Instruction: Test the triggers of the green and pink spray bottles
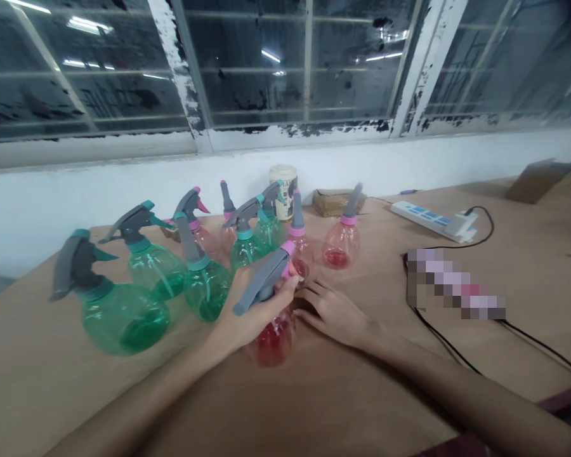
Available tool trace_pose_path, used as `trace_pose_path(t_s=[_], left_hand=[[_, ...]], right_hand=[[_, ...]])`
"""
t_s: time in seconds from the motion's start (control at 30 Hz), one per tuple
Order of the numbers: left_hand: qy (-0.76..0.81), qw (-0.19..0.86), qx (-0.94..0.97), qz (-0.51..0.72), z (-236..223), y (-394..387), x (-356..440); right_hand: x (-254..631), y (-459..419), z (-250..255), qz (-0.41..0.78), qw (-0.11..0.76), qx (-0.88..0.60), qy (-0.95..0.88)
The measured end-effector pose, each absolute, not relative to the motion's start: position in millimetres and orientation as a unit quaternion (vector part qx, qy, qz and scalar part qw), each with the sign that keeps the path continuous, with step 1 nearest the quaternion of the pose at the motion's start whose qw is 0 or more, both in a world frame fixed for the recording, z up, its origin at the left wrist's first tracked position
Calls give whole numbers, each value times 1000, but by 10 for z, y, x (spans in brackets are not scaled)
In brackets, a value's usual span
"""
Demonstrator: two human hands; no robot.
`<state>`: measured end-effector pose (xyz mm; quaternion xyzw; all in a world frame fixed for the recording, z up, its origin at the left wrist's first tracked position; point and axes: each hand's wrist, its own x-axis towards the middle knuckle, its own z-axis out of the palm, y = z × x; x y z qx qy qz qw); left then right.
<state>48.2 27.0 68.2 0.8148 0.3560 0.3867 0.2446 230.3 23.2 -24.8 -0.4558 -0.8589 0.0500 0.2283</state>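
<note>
My left hand is closed round the neck of a pink spray bottle with a grey and pink trigger head. The bottle stands on the table and holds some red liquid. Beside it, my right hand rests low with fingers slightly bent and the thumb apart. Its fingertips are close to the bottle; I cannot tell whether they touch. Left of my hands stand several green spray bottles, the nearest a large green bottle. Just behind is another pink bottle, and one more pink bottle stands to the right.
At the back are a paper cup and a brown wrapped packet. A white power strip with a plugged-in charger lies to the right. Black cable runs past a blurred-out object. Cardboard sits far right.
</note>
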Motion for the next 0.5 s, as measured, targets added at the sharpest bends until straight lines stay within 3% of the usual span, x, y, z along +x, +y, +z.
trace_pose_path(t_s=[0.2,0.5], left_hand=[[339,214,827,394,712,227,466],[366,296,787,398,606,247,510]], right_hand=[[2305,241,-257,44,232,-455,-859],[2315,236,-249,57,225,-458,-858]])
